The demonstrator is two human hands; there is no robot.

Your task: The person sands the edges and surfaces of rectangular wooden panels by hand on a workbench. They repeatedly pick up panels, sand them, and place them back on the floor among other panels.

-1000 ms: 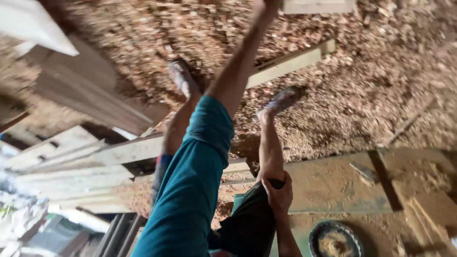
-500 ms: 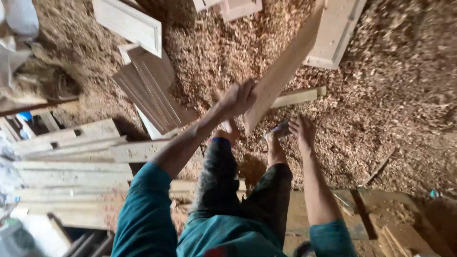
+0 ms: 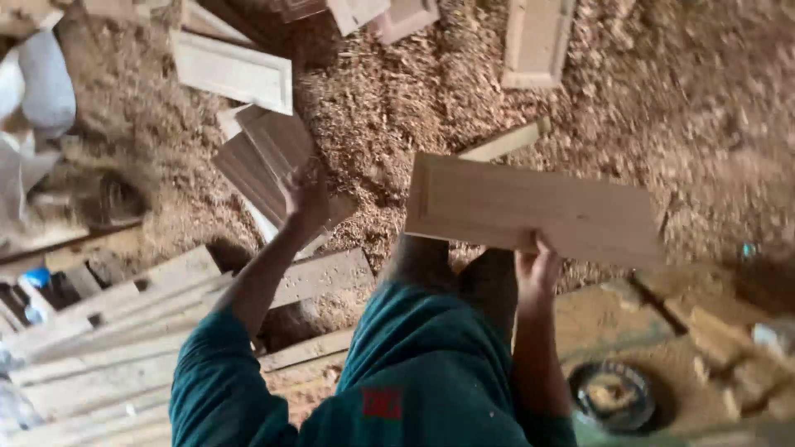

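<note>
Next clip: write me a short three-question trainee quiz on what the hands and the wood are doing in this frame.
1. True or false: the right hand holds the flat wooden board by its lower edge.
2. Which is the left hand nearest to? A) the round dish of shavings B) the stack of dark panels C) the white sack
3. What covers the floor?

Key
1. True; the board is level, above the person's legs.
2. B; the hand is raised over the stack, blurred, with nothing seen in it.
3. Wood shavings and sawdust.
</note>
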